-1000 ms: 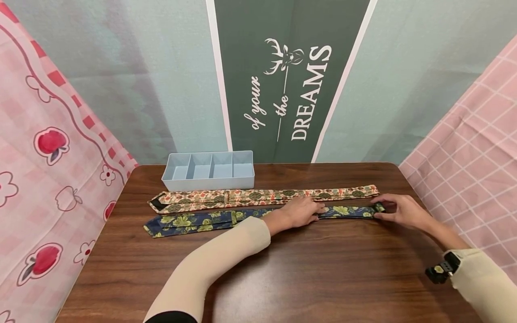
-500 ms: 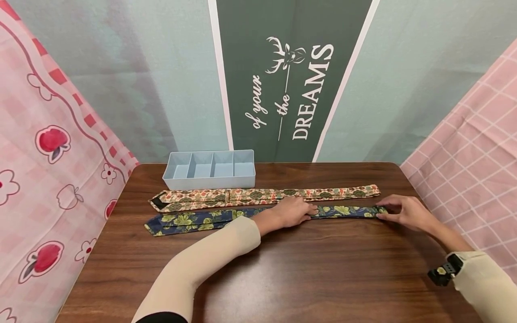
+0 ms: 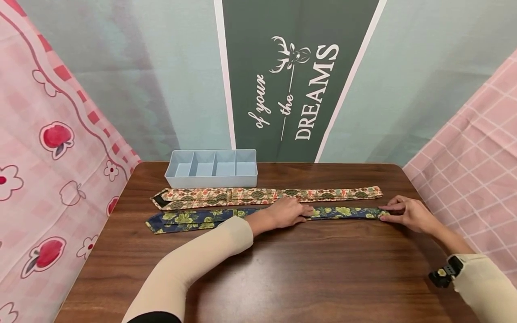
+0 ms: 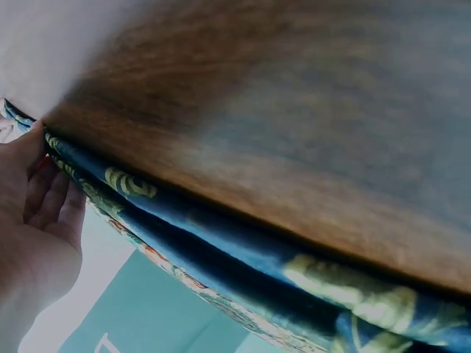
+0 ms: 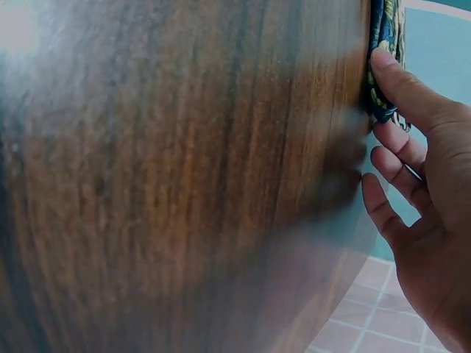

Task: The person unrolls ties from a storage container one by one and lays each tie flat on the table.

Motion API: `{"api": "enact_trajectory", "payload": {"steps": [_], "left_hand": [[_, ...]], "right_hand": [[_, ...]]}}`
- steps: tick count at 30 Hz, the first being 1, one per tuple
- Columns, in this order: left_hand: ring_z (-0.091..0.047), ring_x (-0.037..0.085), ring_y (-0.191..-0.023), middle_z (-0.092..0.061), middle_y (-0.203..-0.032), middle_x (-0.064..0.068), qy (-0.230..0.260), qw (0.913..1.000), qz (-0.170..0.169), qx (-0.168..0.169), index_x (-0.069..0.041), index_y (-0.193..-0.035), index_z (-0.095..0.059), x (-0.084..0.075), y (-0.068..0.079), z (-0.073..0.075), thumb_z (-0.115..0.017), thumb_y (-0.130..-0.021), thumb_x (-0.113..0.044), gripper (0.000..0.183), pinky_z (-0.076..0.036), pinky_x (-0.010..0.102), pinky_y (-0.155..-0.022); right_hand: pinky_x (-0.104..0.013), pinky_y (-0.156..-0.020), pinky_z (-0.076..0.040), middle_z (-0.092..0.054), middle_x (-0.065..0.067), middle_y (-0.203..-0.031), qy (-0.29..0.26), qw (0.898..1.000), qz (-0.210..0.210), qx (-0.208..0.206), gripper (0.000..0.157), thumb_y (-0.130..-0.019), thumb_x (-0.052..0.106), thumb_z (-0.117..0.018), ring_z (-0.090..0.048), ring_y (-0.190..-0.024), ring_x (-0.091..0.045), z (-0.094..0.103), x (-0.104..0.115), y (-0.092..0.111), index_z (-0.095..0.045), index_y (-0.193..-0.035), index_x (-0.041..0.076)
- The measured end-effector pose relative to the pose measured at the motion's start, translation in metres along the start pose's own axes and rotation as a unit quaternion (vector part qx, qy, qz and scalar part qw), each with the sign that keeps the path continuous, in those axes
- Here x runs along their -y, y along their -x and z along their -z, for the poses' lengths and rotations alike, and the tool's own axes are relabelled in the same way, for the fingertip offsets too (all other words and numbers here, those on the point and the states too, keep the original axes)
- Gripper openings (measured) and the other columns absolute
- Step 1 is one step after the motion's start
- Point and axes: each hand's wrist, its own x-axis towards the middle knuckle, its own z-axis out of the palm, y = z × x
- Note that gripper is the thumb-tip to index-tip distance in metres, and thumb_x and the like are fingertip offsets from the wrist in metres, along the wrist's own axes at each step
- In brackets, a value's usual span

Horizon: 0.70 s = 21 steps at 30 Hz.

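Observation:
A navy necktie with yellow-green flowers (image 3: 343, 211) lies lengthwise across the wooden table, its pointed wide end at the left. Around its middle, my left hand (image 3: 282, 212) grips it with thumb and fingers on opposite edges, covering part of it. The left wrist view shows the thumb of that hand (image 4: 33, 220) against layered navy cloth. At the narrow right end, my right hand (image 3: 412, 215) pinches the tie; in the right wrist view its thumb (image 5: 401, 84) lies on the cloth and the other fingers are bent by the tip. A cream patterned necktie (image 3: 258, 194) lies parallel just behind.
A light blue tray with several compartments (image 3: 212, 181) stands at the back left, behind the cream tie. The brown table (image 3: 307, 269) ends at a green-grey backdrop (image 3: 169, 89), with pink cloths (image 3: 476, 134) on both sides.
My left hand has slid left along the navy tie. My right hand has shifted slightly right, and the bunched right end of the tie now lies flatter.

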Motion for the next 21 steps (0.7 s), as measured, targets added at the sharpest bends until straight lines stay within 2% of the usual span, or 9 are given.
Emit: {"api": "enact_trajectory", "payload": {"steps": [8, 13, 17, 21], "left_hand": [[-0.063, 0.020, -0.114, -0.047, -0.146, -0.009, 0.010, 0.9999, -0.003, -0.004, -0.026, -0.141, -0.053, -0.001, 0.005, 0.002, -0.054, -0.101, -0.030, 0.040, -0.051, 0.032, -0.093], [-0.063, 0.019, -0.115, -0.047, -0.147, -0.008, 0.014, 0.9999, -0.002, 0.004, -0.024, -0.142, -0.052, -0.003, 0.006, 0.003, -0.055, -0.101, -0.029, 0.041, -0.050, 0.032, -0.095], [-0.060, 0.017, -0.120, -0.045, -0.150, -0.005, 0.027, 0.9995, -0.005, 0.015, -0.023, -0.145, -0.048, -0.004, 0.007, 0.003, -0.055, -0.101, -0.028, 0.045, -0.047, 0.030, -0.099], [-0.050, 0.014, -0.131, -0.043, -0.152, -0.005, 0.026, 0.9996, -0.004, 0.006, -0.024, -0.148, -0.045, -0.002, 0.011, 0.004, -0.055, -0.101, -0.032, 0.049, -0.045, 0.031, -0.103]], "right_hand": [[-0.014, -0.056, -0.034, -0.064, 0.006, -0.084, -0.004, 1.000, 0.014, -0.007, 0.032, -0.063, 0.012, -0.091, -0.050, -0.064, -0.005, 0.000, -0.001, 0.002, -0.081, -0.093, 0.009], [-0.015, -0.053, -0.032, -0.073, 0.007, -0.081, -0.004, 1.000, 0.021, -0.008, 0.035, -0.061, 0.013, -0.091, -0.045, -0.058, 0.000, 0.001, 0.000, 0.001, -0.073, -0.090, 0.005], [-0.015, -0.055, -0.035, -0.075, 0.006, -0.078, 0.007, 1.000, 0.016, -0.010, 0.040, -0.061, 0.018, -0.092, -0.051, -0.060, 0.000, 0.005, 0.002, -0.003, -0.069, -0.092, 0.009], [-0.016, -0.060, -0.039, -0.072, 0.010, -0.078, 0.029, 0.999, 0.026, -0.016, 0.033, -0.063, 0.019, -0.091, -0.058, -0.068, -0.003, 0.009, 0.003, -0.013, -0.074, -0.090, 0.010]]}}
